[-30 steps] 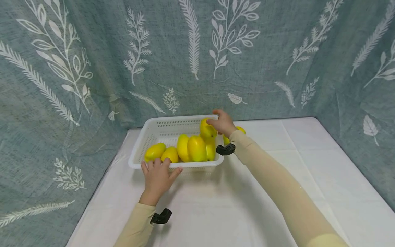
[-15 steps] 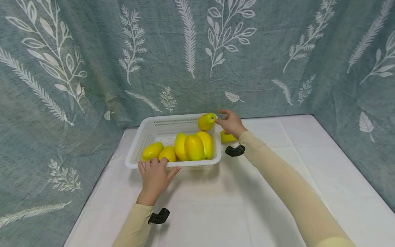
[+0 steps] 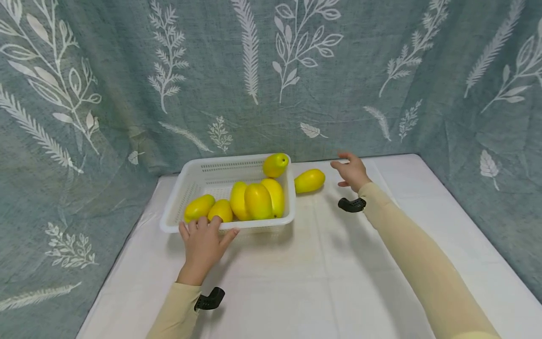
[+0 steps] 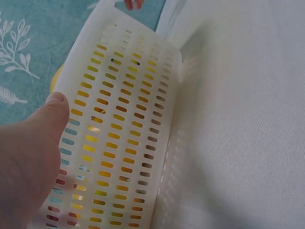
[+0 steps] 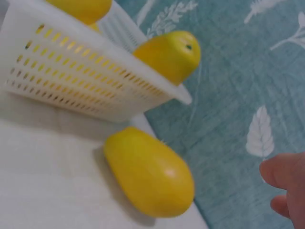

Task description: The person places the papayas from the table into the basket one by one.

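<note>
A white plastic basket (image 3: 262, 224) with slotted walls stands on the table and holds several yellow mangoes. My left hand (image 3: 202, 249) grips its near rim, fingers over the edge; the left wrist view shows the thumb (image 4: 56, 112) against the outer side. One mango (image 3: 275, 165) leans up in the far right corner, its tip above the rim. Outside, a loose mango (image 3: 310, 181) lies on the cloth close by the basket's right wall. My right hand (image 3: 352, 172) hovers to the right of that mango, fingers loosely spread and holding nothing.
White cloth (image 3: 305, 263) covers the table, which ends at a grey-green curtain (image 3: 288, 127) with white leaf prints right behind the basket. The curtain also rises along the left and right sides.
My right hand has let go of the mango in the basket's far right corner and moved right, past the loose mango, which now shows fully. The left hand stays on the rim.
</note>
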`<state>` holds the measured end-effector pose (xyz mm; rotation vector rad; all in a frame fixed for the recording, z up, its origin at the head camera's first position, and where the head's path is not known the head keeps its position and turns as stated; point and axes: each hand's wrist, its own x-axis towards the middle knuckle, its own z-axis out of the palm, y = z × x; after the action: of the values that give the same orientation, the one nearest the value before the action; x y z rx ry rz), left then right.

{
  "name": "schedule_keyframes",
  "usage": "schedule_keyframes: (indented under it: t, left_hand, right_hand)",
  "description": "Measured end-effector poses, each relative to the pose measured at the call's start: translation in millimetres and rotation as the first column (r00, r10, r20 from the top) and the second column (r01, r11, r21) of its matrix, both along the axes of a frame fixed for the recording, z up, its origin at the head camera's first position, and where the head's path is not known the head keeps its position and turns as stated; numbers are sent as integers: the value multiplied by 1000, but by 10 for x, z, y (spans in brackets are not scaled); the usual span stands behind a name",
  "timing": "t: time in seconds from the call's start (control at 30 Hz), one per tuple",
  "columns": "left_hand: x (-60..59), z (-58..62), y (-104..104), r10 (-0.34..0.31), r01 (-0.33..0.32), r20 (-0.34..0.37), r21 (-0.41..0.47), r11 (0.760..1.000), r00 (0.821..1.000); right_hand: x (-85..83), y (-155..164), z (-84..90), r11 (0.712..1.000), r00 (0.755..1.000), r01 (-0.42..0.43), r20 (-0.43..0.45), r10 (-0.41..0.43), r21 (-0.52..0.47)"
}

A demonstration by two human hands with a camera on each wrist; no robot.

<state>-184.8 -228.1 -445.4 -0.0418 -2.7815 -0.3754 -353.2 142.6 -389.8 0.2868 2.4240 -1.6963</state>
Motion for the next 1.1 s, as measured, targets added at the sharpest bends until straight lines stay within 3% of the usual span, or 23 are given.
schedule_keyframes:
  t: [0.4,0.63,0.83,1.1]
  left_hand:
    - [25,-2,-52,23,-23,35,-7,1000,999]
    - [1,9,-20,19,-19,35,-17,1000,999]
    - [-6,-13,-5,13,-12,19,-9,1000,1000]
    - [-1,-40,-69,7,-7,-12,-2,1000,1000]
  right_hand:
    - [-91,-254,-356,997,995,-71,72,72,-13]
    - [-170,-462,-469,996,996,-64,70,60,62]
    - [-249,-585,-557,993,999,-30,35,26,110]
    - [-292,-750,-642,991,998,-48,-27,51,122]
